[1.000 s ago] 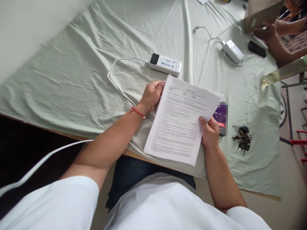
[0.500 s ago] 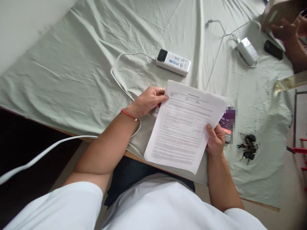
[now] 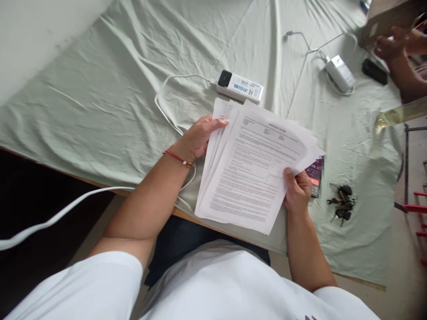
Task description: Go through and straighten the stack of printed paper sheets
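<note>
Left hand (image 3: 199, 137) is closed on the papers (image 3: 253, 173) at their upper left side, its thumb on top; right hand (image 3: 298, 192) grips their right side, also thumb above. Between both hands, the papers spread like a small fan over the green cloth (image 3: 110, 133). Next to the right hand lies a phone (image 3: 314, 182), partly covered, then keys (image 3: 343, 203). Beyond the papers lies a power bank (image 3: 242, 88).

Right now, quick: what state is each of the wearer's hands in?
Left hand: closed, holding the fanned paper sheets by their left edge.
Right hand: closed, holding those paper sheets by their right edge.
</note>
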The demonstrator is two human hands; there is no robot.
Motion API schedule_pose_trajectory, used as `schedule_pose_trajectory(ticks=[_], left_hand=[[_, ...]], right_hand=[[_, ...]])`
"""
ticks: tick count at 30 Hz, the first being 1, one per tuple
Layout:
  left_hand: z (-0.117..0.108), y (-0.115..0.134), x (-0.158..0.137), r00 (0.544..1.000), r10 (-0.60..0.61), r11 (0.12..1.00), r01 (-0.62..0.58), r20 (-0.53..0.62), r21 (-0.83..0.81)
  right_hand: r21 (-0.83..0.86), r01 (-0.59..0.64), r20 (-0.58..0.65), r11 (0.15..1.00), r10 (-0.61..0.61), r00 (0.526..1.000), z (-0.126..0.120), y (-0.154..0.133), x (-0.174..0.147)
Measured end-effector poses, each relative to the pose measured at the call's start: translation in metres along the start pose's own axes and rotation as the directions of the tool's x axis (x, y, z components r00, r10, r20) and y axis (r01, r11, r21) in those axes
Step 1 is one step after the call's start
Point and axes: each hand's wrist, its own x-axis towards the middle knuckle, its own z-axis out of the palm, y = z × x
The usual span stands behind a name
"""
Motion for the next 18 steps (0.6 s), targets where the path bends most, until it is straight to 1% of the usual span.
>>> schedule_pose_trajectory(ticks=[2,4,5,7,8,9,10,12,15,18], left_hand=[[-0.001,0.000,0.001,0.999,-0.039,0.999,0.039,-0.012,-0.032],[-0.001,-0.001,0.002,0.997,-0.074,0.996,0.072,-0.032,-0.054],[-0.002,-0.002,0.003,0.995,-0.090,0.995,0.087,-0.040,-0.058],[-0.002,-0.004,0.004,0.993,-0.112,0.992,0.109,-0.043,-0.063],[-0.002,-0.005,0.005,0.992,-0.116,0.991,0.113,-0.040,-0.070],[-0.001,-0.006,0.005,0.993,-0.114,0.991,0.110,-0.038,-0.080],[-0.001,-0.007,0.005,0.994,-0.105,0.990,0.101,-0.041,-0.095],[-0.001,-0.008,0.006,0.995,-0.085,0.989,0.078,-0.055,-0.124],[-0.001,-0.010,0.006,0.995,-0.070,0.988,0.059,-0.074,-0.146],[0.001,-0.012,0.006,0.995,-0.042,0.988,0.028,-0.088,-0.155]], right_hand=[[-0.040,0.056,-0.046,0.998,-0.058,0.997,0.000,0.000,0.000],[-0.152,0.139,-0.119,0.979,-0.158,0.980,0.000,-0.001,-0.001],[-0.229,0.180,-0.159,0.957,-0.219,0.963,-0.001,-0.003,-0.001],[-0.370,0.243,-0.227,0.897,-0.341,0.912,-0.003,-0.007,-0.004],[-0.409,0.263,-0.252,0.874,-0.385,0.888,-0.004,-0.010,-0.004],[-0.413,0.282,-0.274,0.866,-0.413,0.869,-0.005,-0.013,-0.005],[-0.383,0.302,-0.294,0.873,-0.425,0.856,-0.005,-0.016,-0.006],[-0.263,0.327,-0.321,0.908,-0.402,0.857,-0.003,-0.022,-0.005],[-0.108,0.292,-0.298,0.950,-0.311,0.902,-0.001,-0.024,-0.004],[-0.056,0.212,-0.221,0.976,-0.219,0.950,0.001,-0.016,-0.005]])
